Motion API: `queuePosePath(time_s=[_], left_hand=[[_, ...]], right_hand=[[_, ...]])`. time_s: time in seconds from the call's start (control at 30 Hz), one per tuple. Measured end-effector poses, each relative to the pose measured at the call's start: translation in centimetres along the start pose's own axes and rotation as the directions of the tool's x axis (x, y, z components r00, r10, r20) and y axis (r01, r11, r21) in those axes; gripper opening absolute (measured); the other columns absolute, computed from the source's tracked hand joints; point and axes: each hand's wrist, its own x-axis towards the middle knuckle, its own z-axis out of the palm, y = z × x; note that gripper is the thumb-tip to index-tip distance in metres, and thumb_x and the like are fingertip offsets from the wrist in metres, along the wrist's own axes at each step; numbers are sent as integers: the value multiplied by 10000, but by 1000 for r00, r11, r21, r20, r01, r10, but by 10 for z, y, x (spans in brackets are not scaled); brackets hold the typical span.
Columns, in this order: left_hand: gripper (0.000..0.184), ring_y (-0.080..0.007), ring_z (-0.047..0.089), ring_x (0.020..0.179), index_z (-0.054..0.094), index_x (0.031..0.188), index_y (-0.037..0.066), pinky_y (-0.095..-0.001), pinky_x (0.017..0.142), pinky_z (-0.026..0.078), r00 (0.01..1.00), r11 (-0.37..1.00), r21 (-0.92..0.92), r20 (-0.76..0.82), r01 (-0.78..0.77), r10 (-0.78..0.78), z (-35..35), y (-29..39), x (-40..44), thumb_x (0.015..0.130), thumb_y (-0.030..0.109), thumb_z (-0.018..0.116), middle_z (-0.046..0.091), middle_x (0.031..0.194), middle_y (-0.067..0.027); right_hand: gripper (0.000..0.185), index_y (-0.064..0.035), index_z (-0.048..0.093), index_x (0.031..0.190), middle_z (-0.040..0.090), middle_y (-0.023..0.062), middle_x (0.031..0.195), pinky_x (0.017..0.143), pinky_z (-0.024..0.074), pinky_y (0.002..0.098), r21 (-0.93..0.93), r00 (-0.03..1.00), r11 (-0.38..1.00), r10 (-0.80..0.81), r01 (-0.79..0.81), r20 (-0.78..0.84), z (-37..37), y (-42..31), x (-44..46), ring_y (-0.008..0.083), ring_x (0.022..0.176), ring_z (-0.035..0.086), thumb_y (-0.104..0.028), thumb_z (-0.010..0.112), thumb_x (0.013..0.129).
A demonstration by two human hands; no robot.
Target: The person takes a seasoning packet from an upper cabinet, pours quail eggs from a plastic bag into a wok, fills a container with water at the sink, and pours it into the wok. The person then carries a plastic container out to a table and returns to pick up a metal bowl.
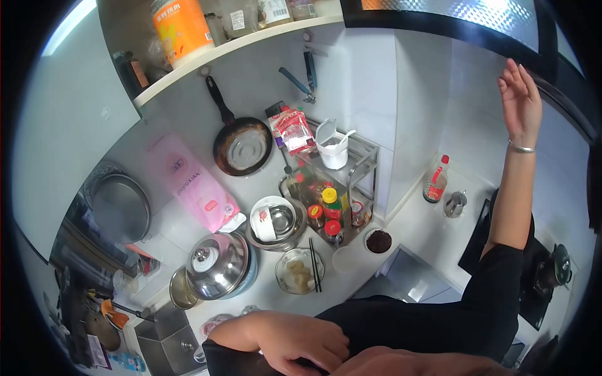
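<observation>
Black-framed glass panel (461, 19) positioned overhead, right; right hand (522, 103) raised at its lower edge, fingers extended, contact unclear from here; left hand (304, 344) curled over black cloth (233, 361), grip indeterminable.

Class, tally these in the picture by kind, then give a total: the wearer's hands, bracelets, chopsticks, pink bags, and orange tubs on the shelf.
Hands, left hand and right hand: 2
Bracelet: 1
Chopsticks: 2
Pink bag: 1
Orange tub: 1
Total: 7
</observation>
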Motion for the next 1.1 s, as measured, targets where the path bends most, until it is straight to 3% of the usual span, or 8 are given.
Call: queuePosePath(time_s=[0.17, 0.23, 0.3, 0.43, 0.53, 0.8, 0.93, 1.1], left_hand=[[346, -395, 492, 714, 554, 988, 8, -462, 672, 392, 996, 999, 37, -89, -12, 15, -7, -10, 1, 970, 345, 480, 530, 848, -191], [345, -396, 497, 704, 572, 997, -2, -459, 660, 394, 999, 999, 39, -47, -2, 4, -14, -11, -6, 964, 335, 503, 551, 857, -191], [265, -380, 508, 669, 569, 893, 21, -449, 618, 395, 995, 998, 60, -96, -8, 14, -23, 0, -1, 935, 281, 543, 551, 791, -163], [228, -348, 530, 599, 562, 685, 65, -428, 534, 399, 978, 995, 102, -205, -6, 27, -41, 34, 16, 878, 172, 621, 550, 657, -109], [318, -390, 530, 723, 589, 1039, -34, -448, 662, 411, 919, 989, 113, -392, 93, -42, -34, 46, -17, 946, 269, 560, 591, 904, -190], [455, -199, 585, 902, 515, 1313, -38, -325, 837, 457, 646, 956, -94, -719, 276, -257, 12, 34, -72, 874, -1, 630, 608, 1003, -101], [497, -220, 585, 959, 488, 1322, -67, -349, 877, 439, 458, 917, -232, -810, 324, -367, 40, 18, -101, 848, -38, 635, 611, 1040, -146], [492, -221, 581, 983, 500, 1311, -60, -350, 899, 434, 406, 904, -265, -825, 336, -393, 39, 15, -110, 839, -53, 638, 607, 1060, -145]], right_hand=[[195, -3, 579, 1068, 651, 88, 933, 709, 510, 278, -125, 988, 981, 141, -147, -58, 42, 51, -26, 155, 750, 602, -155, 585, 946], [155, -50, 582, 1079, 601, 26, 904, 719, 489, 263, -347, 935, 908, 307, -233, 175, 85, 88, -33, 115, 755, 576, -129, 578, 946], [165, -37, 580, 1069, 592, 4, 907, 760, 482, 247, -456, 868, 890, 226, 1, 443, 132, 121, -15, 89, 807, 564, -118, 614, 929], [350, -25, 577, 1157, 630, 37, 953, 783, 491, 268, -737, 827, 533, 116, 415, 550, 217, 184, 72, 112, 853, 595, -244, 662, 897], [561, 27, 547, 1190, 658, 164, 1011, 847, 511, 355, -807, 845, 326, 43, 492, 533, 262, 237, 134, 265, 931, 656, -375, 696, 829], [833, 110, 463, 1225, 654, 268, 1066, 856, 543, 393, -924, 907, -21, 200, 383, 371, 326, 240, 148, 337, 989, 677, -535, 717, 764], [740, 144, 539, 1133, 664, 255, 1037, 879, 524, 384, -920, 914, 85, 107, 383, 391, 322, 274, 164, 321, 962, 676, -446, 754, 741], [760, 151, 619, 1032, 682, 272, 982, 772, 556, 365, -816, 774, 493, 374, 301, 511, 333, 276, 168, 306, 841, 701, -509, 788, 695]])
